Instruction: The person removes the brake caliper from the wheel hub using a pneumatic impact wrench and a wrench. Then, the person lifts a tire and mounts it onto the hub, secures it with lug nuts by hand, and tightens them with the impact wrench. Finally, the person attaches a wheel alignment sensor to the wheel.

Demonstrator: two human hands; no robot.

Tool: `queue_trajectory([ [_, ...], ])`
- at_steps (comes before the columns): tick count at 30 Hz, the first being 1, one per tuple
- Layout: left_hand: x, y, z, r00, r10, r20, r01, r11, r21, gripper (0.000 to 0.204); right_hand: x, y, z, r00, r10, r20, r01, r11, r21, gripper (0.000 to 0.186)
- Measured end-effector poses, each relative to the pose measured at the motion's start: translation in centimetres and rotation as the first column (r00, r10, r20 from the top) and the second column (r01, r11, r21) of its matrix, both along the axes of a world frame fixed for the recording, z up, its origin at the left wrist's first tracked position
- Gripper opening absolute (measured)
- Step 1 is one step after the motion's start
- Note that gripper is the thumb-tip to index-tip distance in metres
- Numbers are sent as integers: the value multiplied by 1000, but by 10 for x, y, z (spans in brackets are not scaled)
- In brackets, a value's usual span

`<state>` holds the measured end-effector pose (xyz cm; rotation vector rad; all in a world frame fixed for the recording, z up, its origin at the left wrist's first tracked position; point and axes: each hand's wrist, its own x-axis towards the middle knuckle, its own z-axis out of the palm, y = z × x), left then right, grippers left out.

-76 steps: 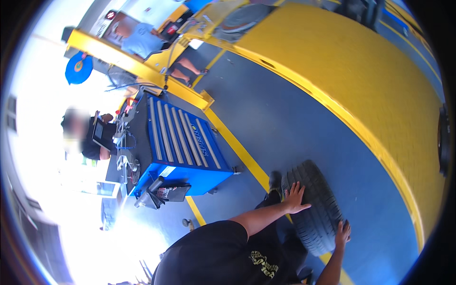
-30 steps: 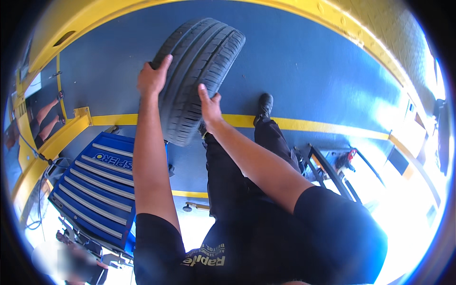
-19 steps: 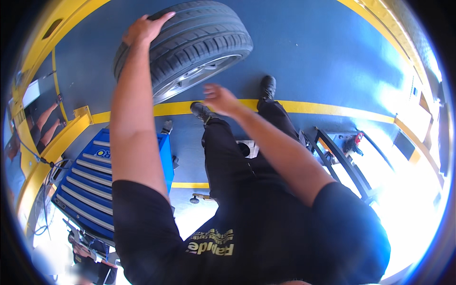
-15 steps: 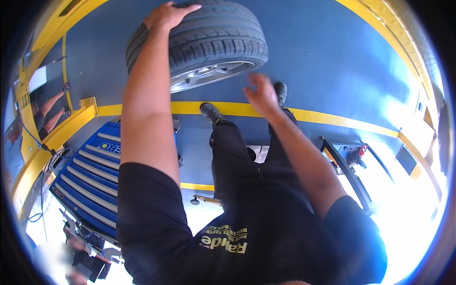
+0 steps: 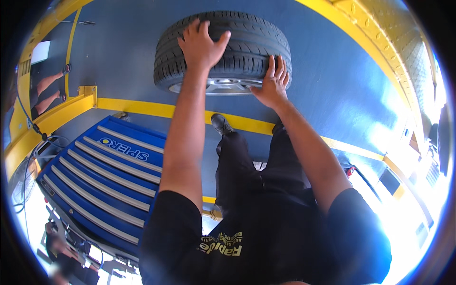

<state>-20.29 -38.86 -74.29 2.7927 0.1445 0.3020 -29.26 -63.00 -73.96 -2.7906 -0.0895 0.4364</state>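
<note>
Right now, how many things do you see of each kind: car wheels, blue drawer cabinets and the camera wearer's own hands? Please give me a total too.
Car wheel: 1
Blue drawer cabinet: 1
Wearer's left hand and right hand: 2
Total: 4

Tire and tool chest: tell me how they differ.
The tire is round and dark; the tool chest is boxy and blue.
The tire has a grooved tread; the tool chest has a front of stacked drawers.
The left hand and right hand are at the tire; neither is at the tool chest.
Both show silvery parts: the tire's rim, the chest's drawer strips.
</note>
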Motion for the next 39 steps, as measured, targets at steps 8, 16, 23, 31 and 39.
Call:
queue_trajectory([
  [8, -13, 52, 9, 962, 72, -262, -68, 997, 24, 81, -48, 24, 3, 961, -152, 231, 82, 954, 289, 81],
  [16, -12, 106, -6, 979, 44, -200, -63, 994, -89, 83, -64, 91, -112, 873, -88, -480, 302, 870, 391, 82],
  [23, -16, 140, -14, 988, 15, -153, -46, 978, -201, 77, -49, 128, -195, 873, -226, -433, 434, 766, 474, 68],
  [31, -183, 186, -126, 333, 902, -274, -461, -98, -882, 53, -49, 151, -154, 632, -410, -658, 755, 133, 642, 69],
  [39, -251, 139, -404, 61, 260, -964, -248, -931, -266, 93, -23, 133, -149, 714, -212, -667, 686, 25, 727, 39],
])
